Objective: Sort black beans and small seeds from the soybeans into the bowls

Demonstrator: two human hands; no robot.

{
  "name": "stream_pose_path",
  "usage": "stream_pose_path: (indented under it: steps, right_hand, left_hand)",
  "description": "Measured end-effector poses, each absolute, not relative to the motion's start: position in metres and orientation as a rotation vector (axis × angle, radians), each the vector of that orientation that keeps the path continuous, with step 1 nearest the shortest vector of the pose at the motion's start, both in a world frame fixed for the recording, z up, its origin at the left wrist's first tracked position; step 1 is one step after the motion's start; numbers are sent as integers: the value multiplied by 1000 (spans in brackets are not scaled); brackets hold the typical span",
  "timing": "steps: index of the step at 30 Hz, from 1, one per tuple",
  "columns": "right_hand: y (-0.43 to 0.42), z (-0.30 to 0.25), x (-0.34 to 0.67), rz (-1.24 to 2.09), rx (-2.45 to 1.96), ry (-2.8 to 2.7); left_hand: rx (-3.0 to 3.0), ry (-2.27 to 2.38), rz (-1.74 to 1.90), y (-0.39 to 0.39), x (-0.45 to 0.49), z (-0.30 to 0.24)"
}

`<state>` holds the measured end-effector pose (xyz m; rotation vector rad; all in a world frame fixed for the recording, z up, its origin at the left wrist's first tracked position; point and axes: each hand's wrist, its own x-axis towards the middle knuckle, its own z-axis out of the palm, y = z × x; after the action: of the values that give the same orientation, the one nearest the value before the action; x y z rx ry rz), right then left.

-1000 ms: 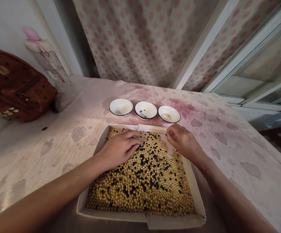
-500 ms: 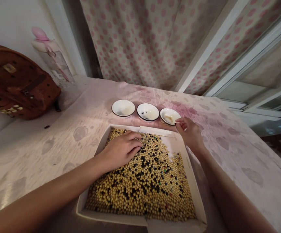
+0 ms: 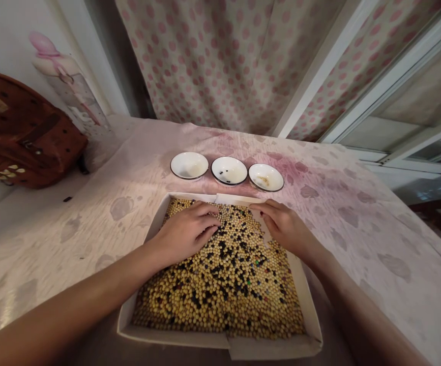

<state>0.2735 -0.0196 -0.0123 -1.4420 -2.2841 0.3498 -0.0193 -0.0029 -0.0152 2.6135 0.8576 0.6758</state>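
A shallow white cardboard box (image 3: 314, 320) holds a thick layer of small round beads (image 3: 220, 284), mostly yellow with many black ones and a few red, green and blue. My left hand (image 3: 187, 231) rests on the beads at the box's far left, fingers loosely bent and apart, holding nothing I can see. Over the far right corner is my right hand (image 3: 287, 226), its index finger stretched left and the thumb apart below it. A tiny dark red bead shows near that thumb; whether it touches is unclear. A bare patch of box floor lies beside this hand.
Behind the box stand three dark-rimmed white bowls: the left bowl (image 3: 188, 165) looks empty, the middle bowl (image 3: 235, 172) has a few black beads, the right bowl (image 3: 275, 179) some yellow ones. A brown backpack (image 3: 22, 132) and a pink-capped bottle (image 3: 71, 86) stand at left.
My right hand has moved from the right bowl's rim back left and down over the box's far right corner. My left hand stays on the beads. The view has shifted slightly.
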Motion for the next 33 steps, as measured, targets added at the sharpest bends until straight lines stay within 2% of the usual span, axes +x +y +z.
stream_pose_path:
  steps: [23,33]
  right_hand:
    - [-21,-18,272,-2,-1555,-2472]
    - [-27,-11,278,-8,-1576,-2466]
  left_hand:
    - [2612,856,690,-3,-20,-16]
    - [2608,852,695,-4,-20,-16]
